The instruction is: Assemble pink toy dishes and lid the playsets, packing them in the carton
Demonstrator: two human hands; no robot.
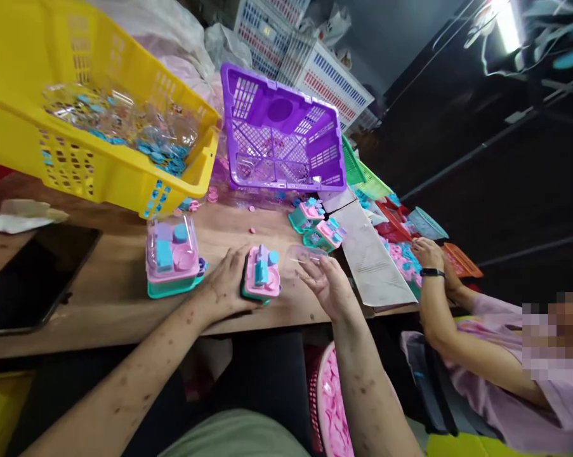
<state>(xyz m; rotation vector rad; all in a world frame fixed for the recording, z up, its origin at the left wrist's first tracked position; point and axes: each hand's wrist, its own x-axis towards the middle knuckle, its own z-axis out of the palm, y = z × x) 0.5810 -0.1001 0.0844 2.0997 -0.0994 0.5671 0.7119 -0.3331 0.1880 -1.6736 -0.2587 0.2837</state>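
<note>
My left hand (226,282) is wrapped around the side of a small toy box (262,273) with a pink top, a teal base and blue and purple blocks on it. The box rests near the table's front edge. To its right, my right hand (328,282) is turned partly palm up, its fingers at a clear plastic cover (305,254); the exact grip is hard to see. A larger toy box (172,257) under a clear cover stands left of my left hand. Two similar small toys (308,214) sit beyond my right hand.
A yellow basket (172,190) holds clear covers and blue pieces. Behind the table's middle leans a purple basket (286,187). A dark phone (39,273) lies left. Below is a basket of pink parts (334,406). At right, a co-worker's hand (429,254) is over colored parts.
</note>
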